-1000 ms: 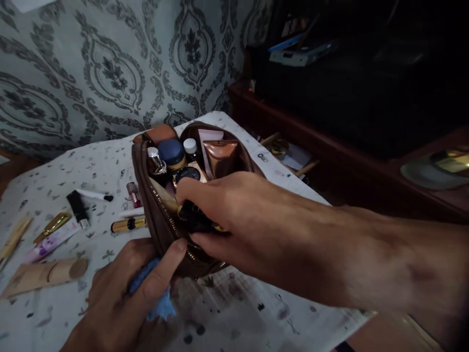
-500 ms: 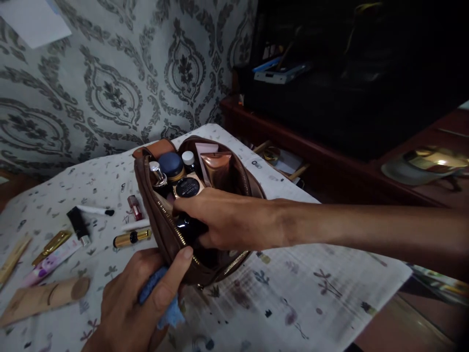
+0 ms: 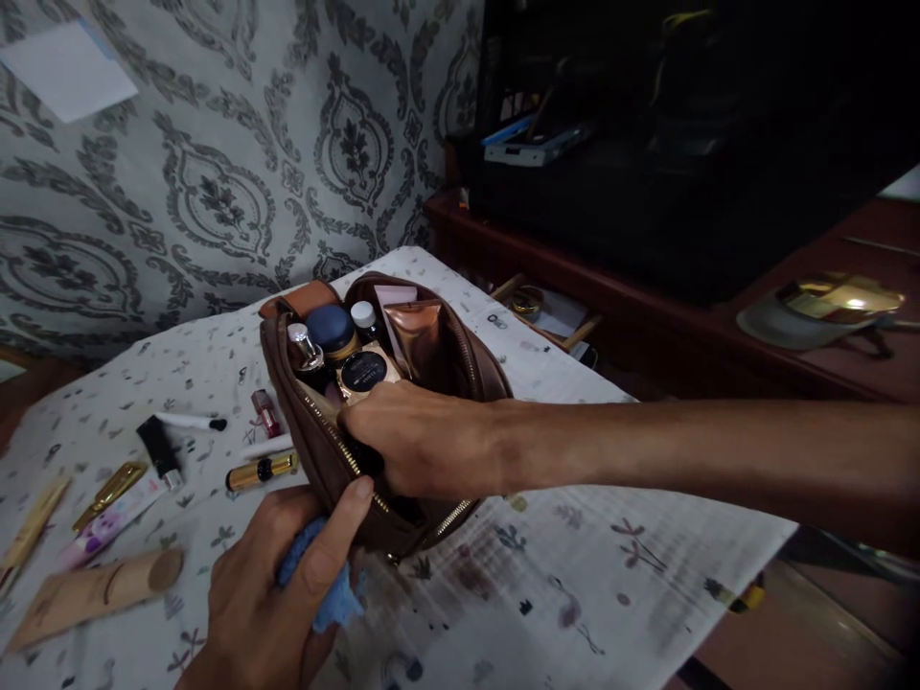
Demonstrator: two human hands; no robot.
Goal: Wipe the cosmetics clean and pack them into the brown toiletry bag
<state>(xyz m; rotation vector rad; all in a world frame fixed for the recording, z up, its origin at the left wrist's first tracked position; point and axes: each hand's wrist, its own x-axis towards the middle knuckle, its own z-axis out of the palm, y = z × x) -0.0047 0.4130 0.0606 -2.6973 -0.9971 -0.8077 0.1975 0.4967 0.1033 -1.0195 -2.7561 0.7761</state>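
A brown zip-top cosmetics bag point(image 3: 316, 431) stands open on the patterned tablecloth point(image 3: 575, 565), packed with a blue-capped jar point(image 3: 329, 327), a black compact point(image 3: 363, 370), a copper tube point(image 3: 421, 331) and small bottles. My right hand point(image 3: 421, 441) reaches into the bag's front end, fingers curled down inside; what they hold is hidden. My left hand point(image 3: 277, 594) steadies the bag's near side, thumb pressed on the leather, fingers closed on a blue cloth point(image 3: 323, 594).
Loose cosmetics lie left of the bag: a gold lipstick point(image 3: 260, 471), a black tube point(image 3: 158, 450), a white brush point(image 3: 191, 421), a beige tube point(image 3: 93, 589). A dark wooden shelf point(image 3: 647, 287) stands to the right, past the table's edge.
My right hand has pushed a dark item down into the bag and sunk deeper, so the item no longer shows. The left hand has kept its hold.
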